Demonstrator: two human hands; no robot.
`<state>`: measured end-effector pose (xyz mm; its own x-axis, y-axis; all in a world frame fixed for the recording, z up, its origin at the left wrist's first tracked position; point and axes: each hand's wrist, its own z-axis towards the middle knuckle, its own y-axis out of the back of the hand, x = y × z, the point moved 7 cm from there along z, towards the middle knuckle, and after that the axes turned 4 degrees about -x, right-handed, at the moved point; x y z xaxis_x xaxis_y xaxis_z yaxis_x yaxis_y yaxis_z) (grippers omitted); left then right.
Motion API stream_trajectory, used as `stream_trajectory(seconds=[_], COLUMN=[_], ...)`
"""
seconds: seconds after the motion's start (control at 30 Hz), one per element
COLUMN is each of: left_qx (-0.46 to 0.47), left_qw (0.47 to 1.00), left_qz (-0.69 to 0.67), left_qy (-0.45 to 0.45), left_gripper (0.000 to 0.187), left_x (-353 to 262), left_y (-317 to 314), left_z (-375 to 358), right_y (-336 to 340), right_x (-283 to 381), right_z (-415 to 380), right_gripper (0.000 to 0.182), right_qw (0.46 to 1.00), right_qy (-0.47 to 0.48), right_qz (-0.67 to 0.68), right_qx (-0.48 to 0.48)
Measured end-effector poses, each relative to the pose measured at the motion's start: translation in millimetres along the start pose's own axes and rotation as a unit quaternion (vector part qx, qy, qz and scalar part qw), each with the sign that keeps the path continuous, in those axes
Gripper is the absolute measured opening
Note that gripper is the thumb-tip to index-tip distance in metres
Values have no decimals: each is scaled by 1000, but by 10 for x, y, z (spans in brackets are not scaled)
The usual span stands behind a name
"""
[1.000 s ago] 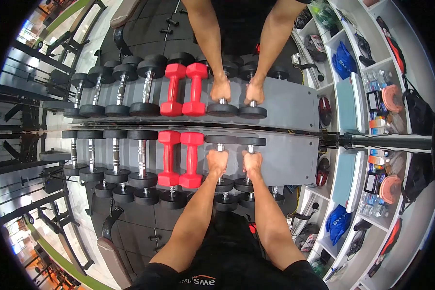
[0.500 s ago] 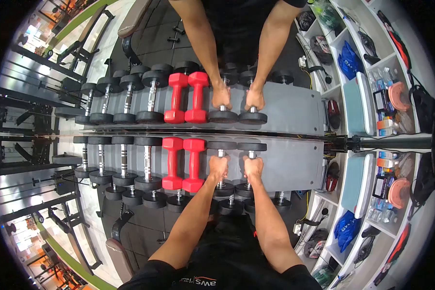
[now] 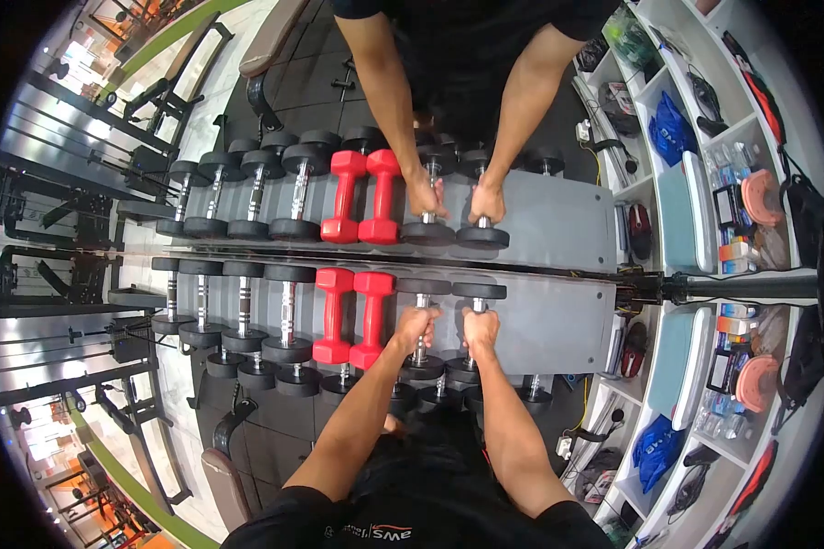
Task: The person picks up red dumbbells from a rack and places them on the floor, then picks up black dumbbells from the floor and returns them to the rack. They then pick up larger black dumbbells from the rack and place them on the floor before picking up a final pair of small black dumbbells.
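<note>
Two black-ended dumbbells with chrome handles lie side by side on a grey shelf (image 3: 554, 320). My left hand (image 3: 416, 328) is around the handle of the left dumbbell (image 3: 422, 287), its fingers looser and some tips showing. My right hand (image 3: 481, 331) wraps the handle of the right dumbbell (image 3: 479, 291). The heads nearest me lie partly behind my wrists. Just left of my left hand rest two red dumbbells, one red dumbbell (image 3: 373, 320) closer and another red dumbbell (image 3: 334, 316) beyond it.
Several chrome-handled dumbbells (image 3: 288, 316) line the shelf's left part, with more on a lower tier (image 3: 298, 378). A mirror behind the shelf reflects my arms and the weights. White shelving (image 3: 627, 393) with bags and bottles stands right; a padded bench (image 3: 224, 485) is lower left.
The view has tilted slightly, so the shelf slopes down to the right. My left hand's fingers have loosened on the handle. Both dumbbells stay on the shelf.
</note>
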<state>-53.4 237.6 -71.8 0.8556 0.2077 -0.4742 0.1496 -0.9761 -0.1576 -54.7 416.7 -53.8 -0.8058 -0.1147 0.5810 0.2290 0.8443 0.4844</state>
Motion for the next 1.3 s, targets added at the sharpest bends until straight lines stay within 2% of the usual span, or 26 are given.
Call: stream_trajectory(seconds=[0.1, 0.2, 0.33, 0.53, 0.67, 0.7, 0.97, 1.13, 1.3], left_qx=[-9, -10, -7, 55, 84, 90, 160, 141, 135], left_qw=[1000, 1000, 1000, 998, 995, 993, 969, 967, 958], left_qz=[-14, -13, -11, -9, -61, -80, -183, -203, -245], left_qy=[1, -2, -2, 2, 0, -3, -44, -56, -65], left_gripper=[29, 27, 29, 26, 27, 28, 30, 31, 30], left_x=[-1, 11, 13, 31, 52, 35, -90, -91, 123], left_y=[0, 18, 33, -65, -87, -94, 53, 263, 535], left_z=[20, 24, 19, -124, -398, -493, -1333, -1812, -1945], right_y=[19, -26, -77, -87, -116, -96, -111, -124, -168], right_x=[28, -49, -119, -160, -183, -180, -150, -148, -139], right_z=[-10, 56, 114, 140, 161, 158, 125, 86, 79], right_gripper=[31, 31, 23, 22, 21, 27, 21, 18, 23], right_qw=[999, 999, 998, 997, 997, 998, 994, 992, 988], right_qy=[-10, -9, -14, -19, -11, -16, -31, -39, -33], right_qz=[-31, -3, 38, 69, 66, 40, 79, 84, 97], right_qx=[18, 35, 38, 43, 41, 49, 73, 90, 116])
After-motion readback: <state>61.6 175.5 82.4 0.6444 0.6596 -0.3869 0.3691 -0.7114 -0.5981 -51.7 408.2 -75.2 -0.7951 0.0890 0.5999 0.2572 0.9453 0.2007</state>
